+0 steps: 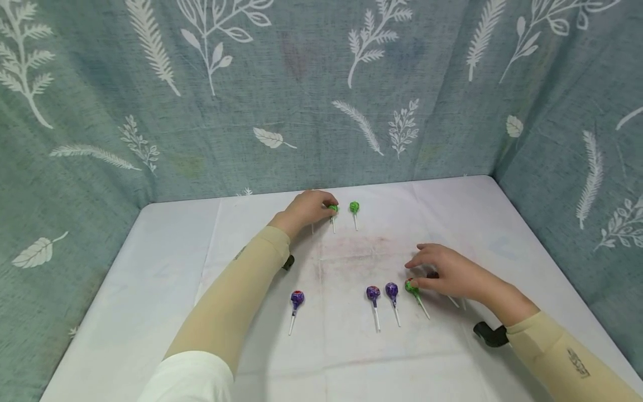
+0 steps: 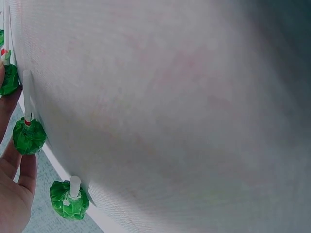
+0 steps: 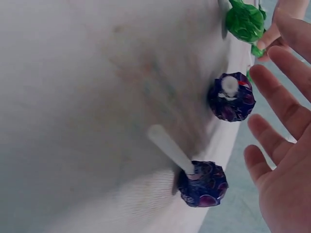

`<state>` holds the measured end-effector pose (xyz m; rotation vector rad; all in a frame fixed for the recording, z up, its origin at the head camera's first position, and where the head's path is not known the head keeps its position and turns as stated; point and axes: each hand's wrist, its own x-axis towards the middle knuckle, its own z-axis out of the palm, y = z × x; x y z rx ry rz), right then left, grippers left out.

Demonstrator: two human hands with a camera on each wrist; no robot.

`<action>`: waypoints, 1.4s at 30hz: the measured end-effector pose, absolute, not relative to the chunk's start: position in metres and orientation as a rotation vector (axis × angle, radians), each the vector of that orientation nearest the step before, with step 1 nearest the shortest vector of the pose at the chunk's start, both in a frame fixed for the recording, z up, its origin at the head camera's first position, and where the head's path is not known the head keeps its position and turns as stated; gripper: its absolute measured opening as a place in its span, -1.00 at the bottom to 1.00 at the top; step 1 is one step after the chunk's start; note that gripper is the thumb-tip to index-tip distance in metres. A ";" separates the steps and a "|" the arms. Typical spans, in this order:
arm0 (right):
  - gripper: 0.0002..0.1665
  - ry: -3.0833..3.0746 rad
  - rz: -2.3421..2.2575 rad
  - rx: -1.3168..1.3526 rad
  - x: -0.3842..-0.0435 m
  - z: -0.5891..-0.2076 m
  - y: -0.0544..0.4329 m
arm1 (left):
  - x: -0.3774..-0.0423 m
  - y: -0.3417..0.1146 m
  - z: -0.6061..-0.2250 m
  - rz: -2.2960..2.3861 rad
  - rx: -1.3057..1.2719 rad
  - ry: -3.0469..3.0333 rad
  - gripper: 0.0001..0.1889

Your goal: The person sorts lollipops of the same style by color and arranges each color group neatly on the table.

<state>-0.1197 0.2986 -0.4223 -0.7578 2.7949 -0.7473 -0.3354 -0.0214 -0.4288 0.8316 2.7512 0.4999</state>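
My left hand (image 1: 310, 210) is at the far side of the table, thumb and a finger pinching a green-wrapped lollipop (image 1: 334, 208). In the left wrist view, more green lollipops (image 2: 29, 137) stand out beside its fingers (image 2: 28, 172). Another green lollipop (image 1: 354, 207) lies just right of that hand. My right hand (image 1: 447, 272) hovers with loosely spread fingers over the right group, its thumb at a green lollipop (image 1: 412, 286). Under the palm are a partly hidden purple lollipop (image 1: 433, 274) and white sticks. The right wrist view shows purple lollipops (image 3: 203, 184) beside the spread fingers (image 3: 286, 104).
Two purple lollipops (image 1: 373, 293) lie side by side left of my right hand. A lone purple lollipop (image 1: 297, 298) lies nearer, below my left forearm. White cloth covers the table (image 1: 281, 363); a leaf-patterned curtain (image 1: 311, 128) encloses its back and sides.
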 end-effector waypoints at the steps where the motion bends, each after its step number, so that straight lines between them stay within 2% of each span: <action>1: -0.58 2.794 -0.741 -0.771 -0.119 -0.423 0.299 | -0.335 -0.022 -0.428 0.502 0.833 2.752 -0.66; 24: -0.74 2.852 -0.584 -0.938 -0.115 -0.431 0.293 | -0.334 -0.024 -0.426 0.521 0.816 2.761 -0.67; 42: -0.79 2.871 -0.669 -0.810 -0.121 -0.420 0.291 | -0.337 -0.022 -0.431 0.529 0.875 2.766 -0.68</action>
